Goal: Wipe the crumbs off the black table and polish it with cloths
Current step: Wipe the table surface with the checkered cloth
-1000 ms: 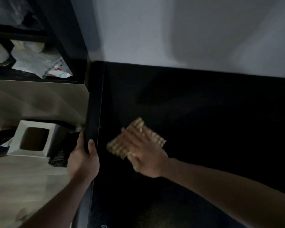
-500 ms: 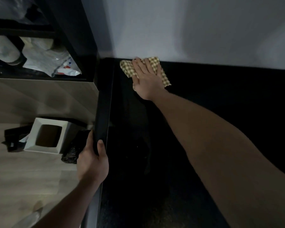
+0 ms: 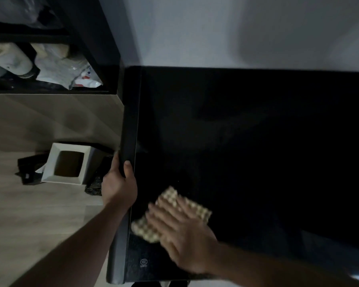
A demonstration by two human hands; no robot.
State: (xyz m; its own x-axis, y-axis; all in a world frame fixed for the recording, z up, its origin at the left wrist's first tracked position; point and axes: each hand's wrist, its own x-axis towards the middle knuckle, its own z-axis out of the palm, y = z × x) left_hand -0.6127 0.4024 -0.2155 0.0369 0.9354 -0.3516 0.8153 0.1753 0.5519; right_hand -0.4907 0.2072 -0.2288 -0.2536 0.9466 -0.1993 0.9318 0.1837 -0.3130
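Looking down from head height in dim light at a glossy black surface set against a pale wall. The right hand lies flat with fingers spread on a folded cloth in a tan and cream check, pressing it onto the surface near the front left corner; the hand and cloth are blurred. The left hand is clamped on the surface's left edge, thumb on top and fingers curled around the side, just beside the cloth but not touching it. A small round printed mark shows on the surface close to the front edge. To the left, on a pale wooden floor, stands a white square box with an open top, with crumpled black bags next to it. Above that, a dark shelf holds white plastic bags and a pale roll. No crumbs can be made out on the dark surface.
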